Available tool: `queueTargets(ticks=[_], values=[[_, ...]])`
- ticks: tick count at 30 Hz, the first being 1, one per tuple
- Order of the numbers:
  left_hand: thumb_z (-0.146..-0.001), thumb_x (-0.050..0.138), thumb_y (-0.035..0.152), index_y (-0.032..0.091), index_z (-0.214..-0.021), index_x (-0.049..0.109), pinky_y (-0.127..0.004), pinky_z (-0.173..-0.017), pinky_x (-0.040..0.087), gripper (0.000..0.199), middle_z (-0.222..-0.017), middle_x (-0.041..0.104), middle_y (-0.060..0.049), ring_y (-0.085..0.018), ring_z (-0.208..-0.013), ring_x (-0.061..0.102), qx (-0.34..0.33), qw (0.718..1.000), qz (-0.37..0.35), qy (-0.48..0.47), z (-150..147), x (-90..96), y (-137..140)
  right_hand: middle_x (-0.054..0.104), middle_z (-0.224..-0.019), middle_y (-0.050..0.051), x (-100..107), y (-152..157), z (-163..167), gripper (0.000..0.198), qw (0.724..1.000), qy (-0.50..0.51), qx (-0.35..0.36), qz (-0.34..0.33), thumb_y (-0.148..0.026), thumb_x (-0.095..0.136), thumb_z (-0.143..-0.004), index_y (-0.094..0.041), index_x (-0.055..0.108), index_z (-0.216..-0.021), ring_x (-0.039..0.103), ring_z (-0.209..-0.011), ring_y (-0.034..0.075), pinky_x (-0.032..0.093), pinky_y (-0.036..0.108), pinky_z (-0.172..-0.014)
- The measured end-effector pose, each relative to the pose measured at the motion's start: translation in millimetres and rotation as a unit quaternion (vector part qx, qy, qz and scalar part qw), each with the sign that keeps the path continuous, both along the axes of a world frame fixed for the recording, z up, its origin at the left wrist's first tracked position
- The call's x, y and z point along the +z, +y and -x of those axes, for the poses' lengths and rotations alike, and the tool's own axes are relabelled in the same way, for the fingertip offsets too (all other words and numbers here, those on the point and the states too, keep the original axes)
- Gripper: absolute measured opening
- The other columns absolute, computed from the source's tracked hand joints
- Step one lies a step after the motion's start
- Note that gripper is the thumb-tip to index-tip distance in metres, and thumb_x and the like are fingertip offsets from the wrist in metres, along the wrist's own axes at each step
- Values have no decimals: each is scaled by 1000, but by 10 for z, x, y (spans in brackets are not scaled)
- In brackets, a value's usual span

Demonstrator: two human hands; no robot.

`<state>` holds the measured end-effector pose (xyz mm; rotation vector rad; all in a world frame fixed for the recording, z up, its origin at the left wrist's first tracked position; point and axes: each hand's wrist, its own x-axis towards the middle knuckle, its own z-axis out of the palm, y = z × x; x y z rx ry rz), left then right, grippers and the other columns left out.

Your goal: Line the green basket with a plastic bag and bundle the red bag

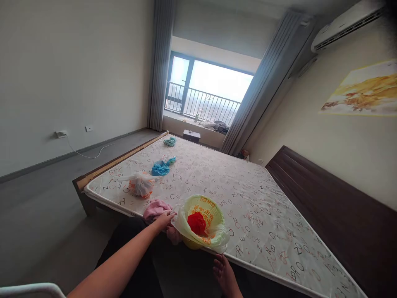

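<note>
Both hands are working by one yellow bag (214, 238): left hand (163, 219) pinching its rim, right hand (223, 270) hanging open below; two more bags are lying beyond it.

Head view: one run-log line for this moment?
left hand: pinching rim of open yellow-green bag | in bag: red item | right hand: free, below mattress edge | beside: pink cloth

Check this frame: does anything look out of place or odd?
Mildly odd: the mattress is bare, with no sheet. Plastic bags of coloured items lie scattered near its edge: an open yellow-green bag holding something red, a white bag, a blue bundle. Nothing looks spilled or damaged.
</note>
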<state>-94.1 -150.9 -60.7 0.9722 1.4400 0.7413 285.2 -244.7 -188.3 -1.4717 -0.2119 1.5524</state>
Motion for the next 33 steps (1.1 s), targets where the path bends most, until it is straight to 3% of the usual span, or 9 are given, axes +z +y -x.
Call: queueTargets(ticks=[3, 9, 14, 19, 23, 33], values=[[-80, 74, 65, 20, -118, 65, -38, -72, 58, 59, -116, 74, -16, -34, -98, 73, 17, 1000, -1, -9, 5, -46, 8, 71, -82, 5, 49, -5, 18, 59, 1000, -2, 0, 9, -64, 89, -56, -24, 71, -95, 61, -62, 19, 45, 34, -66], [-88, 67, 61, 16, -130, 64, -37, -76, 60, 62, -123, 73, -18, -31, -97, 73, -1, 1000, 7, 1, 26, -101, 29, 72, -82, 3, 155, -40, 49, 65, 1000, 7, 22, -8, -64, 92, -50, -23, 73, -97, 63, -64, 18, 44, 32, -67], [-95, 57, 49, 16, -135, 62, -36, -80, 59, 52, -131, 71, -19, -30, -101, 73, -17, 1000, 6, 9, 30, -89, 37, 74, -82, 2, 151, -50, 43, 63, 999, 7, 33, -12, -67, 92, -53, -24, 73, -95, 64, -65, 18, 45, 32, -69], [-94, 56, 49, 19, -136, 62, -33, -81, 58, 52, -139, 69, -18, -29, -101, 75, -39, 999, -1, 12, 65, -130, 32, 75, -83, 3, 122, -33, 44, 67, 1000, 11, 22, -15, -65, 93, -48, -23, 73, -97, 64, -64, 18, 46, 32, -68], [-92, 59, 47, 20, -139, 60, -32, -79, 57, 55, -139, 69, -17, -28, -98, 75, -38, 999, 5, 16, 80, -192, 44, 73, -81, 3, 104, -12, 54, 64, 1000, 10, 19, -7, -65, 91, -54, -22, 71, -97, 64, -61, 17, 45, 32, -66], [-89, 59, 40, 19, -135, 60, -32, -74, 56, 51, -130, 72, -17, -30, -99, 73, -41, 998, -1, 47, 50, -267, 86, 74, -77, -1, -32, -27, -51, 67, 1000, 13, 23, -6, -64, 92, -52, -23, 70, -100, 66, -60, 17, 47, 30, -66]])
